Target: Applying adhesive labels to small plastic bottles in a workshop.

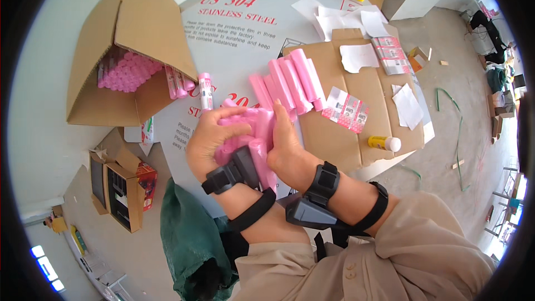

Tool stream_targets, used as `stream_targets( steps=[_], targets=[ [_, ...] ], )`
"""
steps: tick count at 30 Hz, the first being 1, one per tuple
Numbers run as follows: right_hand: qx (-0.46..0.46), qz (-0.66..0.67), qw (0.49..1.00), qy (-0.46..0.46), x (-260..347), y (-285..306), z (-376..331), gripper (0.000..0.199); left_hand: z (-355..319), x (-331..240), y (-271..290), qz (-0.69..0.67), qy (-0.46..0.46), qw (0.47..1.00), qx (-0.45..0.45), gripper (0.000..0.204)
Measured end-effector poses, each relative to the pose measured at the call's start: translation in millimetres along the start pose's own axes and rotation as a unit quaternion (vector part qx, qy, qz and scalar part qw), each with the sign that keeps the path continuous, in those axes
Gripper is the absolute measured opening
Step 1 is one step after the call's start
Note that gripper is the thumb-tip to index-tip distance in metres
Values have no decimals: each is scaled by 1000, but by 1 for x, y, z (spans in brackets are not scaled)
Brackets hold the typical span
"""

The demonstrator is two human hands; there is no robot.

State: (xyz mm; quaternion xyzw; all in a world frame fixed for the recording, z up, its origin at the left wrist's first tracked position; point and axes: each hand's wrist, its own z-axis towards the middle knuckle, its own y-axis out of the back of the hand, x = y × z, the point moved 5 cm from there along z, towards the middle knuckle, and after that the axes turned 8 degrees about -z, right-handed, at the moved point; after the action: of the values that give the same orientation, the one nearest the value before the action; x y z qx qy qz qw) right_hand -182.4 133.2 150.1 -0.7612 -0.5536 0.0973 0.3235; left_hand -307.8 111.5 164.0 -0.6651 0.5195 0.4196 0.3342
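Observation:
Between my two hands is a bunch of shiny pink plastic rolls. Curved fingers of my left hand hold the bunch from the left and over its top. My right hand presses along its right side, thumb pointing away from me. Just beyond lie several more loose pink rolls, side by side on the table and the cardboard edge. One roll with a printed label stands apart, beyond my left hand. The undersides of the held rolls are partly hidden by my hands and wrist straps.
An open cardboard box at the left holds many stacked pink rolls. On the flattened cardboard lie a label sheet, a stack of labels, white paper scraps and a yellow glue bottle. A green sack hangs near my left arm.

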Motion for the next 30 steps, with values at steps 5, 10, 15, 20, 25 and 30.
stream_targets(
  steps=[5, 10, 15, 20, 25, 30],
  targets=[
    [97, 31, 984, 148, -10, -2, 3, 53, 10, 26, 52, -13, -12, 986, -167, 33],
    [70, -306, 867, 388, -25, 33, -5, 78, 8, 51, 77, -71, -72, 952, -288, 29],
    [14, -436, 790, 431, -24, 45, 10, 79, -6, 51, 83, -176, -105, 875, -439, 31],
    [-78, -413, 807, 415, -19, 65, 13, 84, -9, 81, 101, -234, -104, 839, -481, 33],
    [121, -548, 733, 383, -27, 104, -39, 101, -7, 88, 109, -264, -107, 832, -477, 31],
    [49, -693, 571, 437, -54, 85, -49, 96, -9, 88, 111, -267, -139, 821, -484, 25]
  ],
)
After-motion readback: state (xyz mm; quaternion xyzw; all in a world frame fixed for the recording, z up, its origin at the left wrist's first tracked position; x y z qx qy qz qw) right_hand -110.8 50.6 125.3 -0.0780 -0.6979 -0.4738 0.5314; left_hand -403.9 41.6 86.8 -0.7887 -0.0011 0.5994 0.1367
